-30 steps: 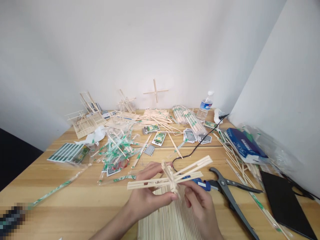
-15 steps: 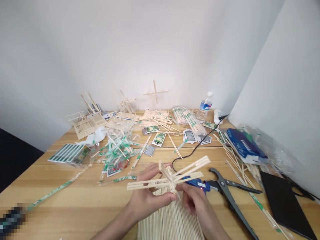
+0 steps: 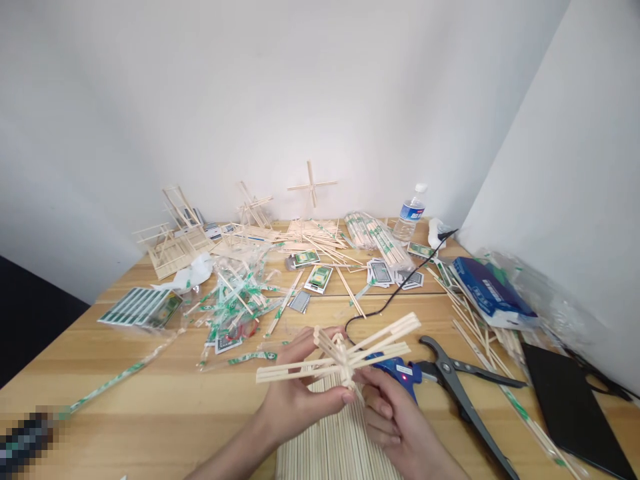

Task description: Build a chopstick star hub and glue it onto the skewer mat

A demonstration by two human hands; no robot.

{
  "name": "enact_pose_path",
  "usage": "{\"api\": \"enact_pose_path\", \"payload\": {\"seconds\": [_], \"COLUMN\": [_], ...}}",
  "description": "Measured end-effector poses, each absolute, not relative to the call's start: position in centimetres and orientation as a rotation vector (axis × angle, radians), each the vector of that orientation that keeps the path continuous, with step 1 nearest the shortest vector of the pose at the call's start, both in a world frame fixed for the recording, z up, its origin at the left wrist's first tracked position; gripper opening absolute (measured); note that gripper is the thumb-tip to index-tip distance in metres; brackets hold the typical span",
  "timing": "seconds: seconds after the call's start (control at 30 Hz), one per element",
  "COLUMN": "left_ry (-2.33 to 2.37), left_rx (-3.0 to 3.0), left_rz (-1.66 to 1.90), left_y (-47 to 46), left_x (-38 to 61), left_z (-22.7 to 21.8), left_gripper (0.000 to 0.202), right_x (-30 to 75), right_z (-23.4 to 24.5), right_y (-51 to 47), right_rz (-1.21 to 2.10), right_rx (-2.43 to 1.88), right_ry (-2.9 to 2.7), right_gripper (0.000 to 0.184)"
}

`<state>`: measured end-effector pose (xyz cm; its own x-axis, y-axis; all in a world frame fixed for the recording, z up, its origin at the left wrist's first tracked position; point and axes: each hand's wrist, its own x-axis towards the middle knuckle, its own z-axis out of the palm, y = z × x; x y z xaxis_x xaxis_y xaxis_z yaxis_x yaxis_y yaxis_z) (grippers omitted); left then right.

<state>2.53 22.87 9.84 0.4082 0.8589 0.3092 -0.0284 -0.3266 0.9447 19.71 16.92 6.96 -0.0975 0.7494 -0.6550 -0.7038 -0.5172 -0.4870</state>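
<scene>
In the head view my left hand (image 3: 295, 400) grips a windmill-shaped piece of wooden chopsticks (image 3: 383, 333), its thumb and fingers around the hub. Paired sticks spread out from that hub like blades. My right hand (image 3: 395, 420) is closed, its index finger reaching to the lower right of the hub while the other fingers curl in. What its fingertips pinch, if anything, is hidden. Beneath both hands lies a mat of sticks side by side (image 3: 335, 447). A blue glue gun (image 3: 407, 373) with a lit red light rests just beyond my right hand.
Large dark-handled pliers (image 3: 450, 373) and a black tablet-like panel (image 3: 570, 400) lie at right, near a blue box (image 3: 490, 293). Torn wrappers (image 3: 240, 300) cover the left middle. Stick models (image 3: 175, 247), a water bottle (image 3: 410, 213) and wrapped chopsticks (image 3: 380, 237) stand along the wall.
My right hand has turned slightly, and more of its curled fingers shows. The windmill-shaped piece has tilted a little in my left hand. Everything else on the table is as before.
</scene>
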Motion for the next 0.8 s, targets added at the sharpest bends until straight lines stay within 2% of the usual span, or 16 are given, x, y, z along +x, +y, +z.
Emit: {"api": "enact_pose_path", "payload": {"seconds": [0.23, 0.5, 0.8], "left_ry": [0.739, 0.71, 0.711], "left_rx": [1.598, 1.386, 1.508], "left_rz": [1.104, 1.081, 1.102], "left_y": [22.97, 22.53, 22.68], "left_x": [2.44, 2.57, 2.91], "left_z": [9.6, 8.84, 9.52], "left_gripper": [0.054, 0.062, 0.058], "right_x": [19.51, 19.89, 20.43], "right_z": [7.3, 7.1, 7.44], "right_y": [17.13, 17.26, 17.27], "right_rz": [1.805, 1.81, 1.746], "right_rx": [-1.118, -1.055, -0.949], "right_ry": [0.009, 0.074, 0.115], "right_gripper": [0.053, 0.053, 0.061]}}
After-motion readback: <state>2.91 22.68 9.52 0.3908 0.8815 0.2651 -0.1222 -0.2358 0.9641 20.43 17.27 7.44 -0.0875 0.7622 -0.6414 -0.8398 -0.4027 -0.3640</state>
